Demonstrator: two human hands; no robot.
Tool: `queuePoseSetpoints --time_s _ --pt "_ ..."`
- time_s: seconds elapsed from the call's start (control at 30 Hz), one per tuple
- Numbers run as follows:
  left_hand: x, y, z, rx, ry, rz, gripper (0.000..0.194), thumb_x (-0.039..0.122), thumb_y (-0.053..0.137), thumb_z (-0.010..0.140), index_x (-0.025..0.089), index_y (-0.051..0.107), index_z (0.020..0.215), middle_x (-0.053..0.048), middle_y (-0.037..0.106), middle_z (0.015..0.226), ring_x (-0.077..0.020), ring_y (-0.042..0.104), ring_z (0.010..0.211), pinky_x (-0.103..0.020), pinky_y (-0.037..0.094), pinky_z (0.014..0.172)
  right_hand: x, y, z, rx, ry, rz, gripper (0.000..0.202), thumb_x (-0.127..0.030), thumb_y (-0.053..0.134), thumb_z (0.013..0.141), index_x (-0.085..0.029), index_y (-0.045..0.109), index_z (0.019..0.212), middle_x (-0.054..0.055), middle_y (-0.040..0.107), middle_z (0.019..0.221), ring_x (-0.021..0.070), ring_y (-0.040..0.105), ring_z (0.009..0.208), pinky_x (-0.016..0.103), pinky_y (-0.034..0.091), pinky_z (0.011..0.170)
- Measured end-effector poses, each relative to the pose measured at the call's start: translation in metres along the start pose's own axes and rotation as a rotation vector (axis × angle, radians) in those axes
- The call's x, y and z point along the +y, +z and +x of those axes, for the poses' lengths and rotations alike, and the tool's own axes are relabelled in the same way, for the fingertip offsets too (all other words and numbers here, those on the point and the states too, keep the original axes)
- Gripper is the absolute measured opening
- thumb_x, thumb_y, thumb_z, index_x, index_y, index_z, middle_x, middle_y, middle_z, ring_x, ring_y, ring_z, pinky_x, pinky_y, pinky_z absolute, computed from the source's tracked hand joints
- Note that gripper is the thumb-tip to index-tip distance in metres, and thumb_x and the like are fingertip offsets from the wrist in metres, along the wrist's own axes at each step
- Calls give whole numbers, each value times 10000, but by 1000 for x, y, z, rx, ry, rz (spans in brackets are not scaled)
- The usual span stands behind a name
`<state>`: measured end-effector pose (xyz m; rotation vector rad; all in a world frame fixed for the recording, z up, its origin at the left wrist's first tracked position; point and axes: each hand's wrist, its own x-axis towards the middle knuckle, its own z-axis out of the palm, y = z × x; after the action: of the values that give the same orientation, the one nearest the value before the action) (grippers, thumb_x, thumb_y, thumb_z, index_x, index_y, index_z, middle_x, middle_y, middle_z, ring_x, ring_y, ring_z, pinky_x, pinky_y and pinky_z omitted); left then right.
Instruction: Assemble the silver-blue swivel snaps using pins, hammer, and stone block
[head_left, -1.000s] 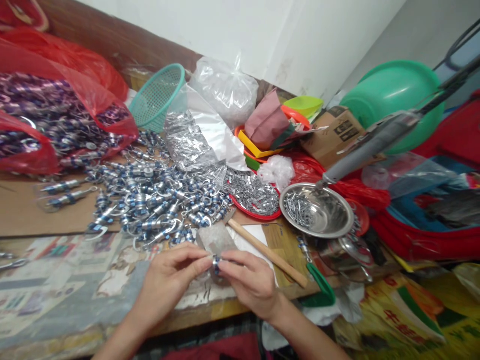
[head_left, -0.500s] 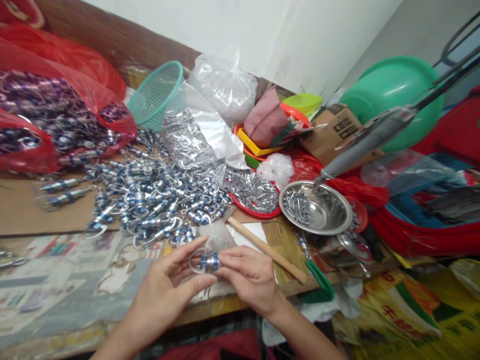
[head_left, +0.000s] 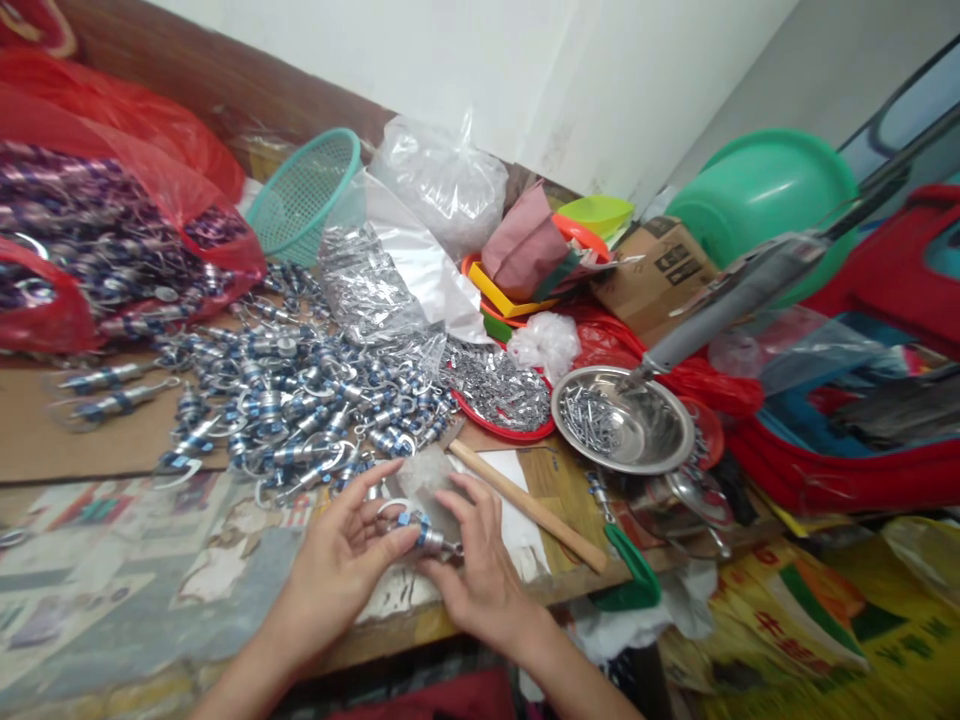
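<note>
Near the table's front edge my left hand (head_left: 337, 560) grips a blue and silver metal piece (head_left: 421, 530) with a curved ring, between thumb and fingers. My right hand (head_left: 480, 570) is just right of the piece, its fingers raised and spread from the thumb. Behind the hands sits a whitish translucent block (head_left: 427, 480). A large pile of similar blue and silver pieces (head_left: 277, 400) spreads beyond them on the left. The wooden handle (head_left: 529, 505) of a hammer lies slantwise to the right.
A red tray (head_left: 517, 432) of small metal strips and a steel bowl (head_left: 660, 440) of pins stand behind the handle. Red bags (head_left: 150, 110) of pieces fill the left back. A grey-handled rod (head_left: 739, 295) slants over the right side.
My right hand has let go of the metal piece and its fingers have opened. The piece now tilts down to the right in my left hand. The view has shifted slightly.
</note>
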<state>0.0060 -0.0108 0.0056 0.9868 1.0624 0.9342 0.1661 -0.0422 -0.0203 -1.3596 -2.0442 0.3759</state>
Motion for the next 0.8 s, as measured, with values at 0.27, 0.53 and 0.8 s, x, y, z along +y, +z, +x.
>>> queuePoseSetpoints --time_s 0.27,0.53,0.8 --pt "4 8 1 -59 -78 -85 675 288 686 614 173 373 1201 -3 642 757 -171 625 773 -281 501 728 23 -50 24 -230 -29 193 645 -338 699 646 -239 422 1220 94 383 1301 220 367 1210 372 361 964" --pt "4 4 8 -86 -114 -56 668 278 705 591 177 382 1167 -3 648 698 -183 639 677 -300 509 630 104 -64 118 -41 424 -543 215 -165 505 788 -190 632 959 92 661 914 216 593 918 330 433 811" --pt "-2 -1 16 -98 -102 -143 695 167 713 577 209 357 1173 42 604 650 -155 620 629 -322 498 645 118 -57 123 -174 443 -673 294 -125 551 728 -157 595 1016 125 609 1023 228 570 952 297 419 800"
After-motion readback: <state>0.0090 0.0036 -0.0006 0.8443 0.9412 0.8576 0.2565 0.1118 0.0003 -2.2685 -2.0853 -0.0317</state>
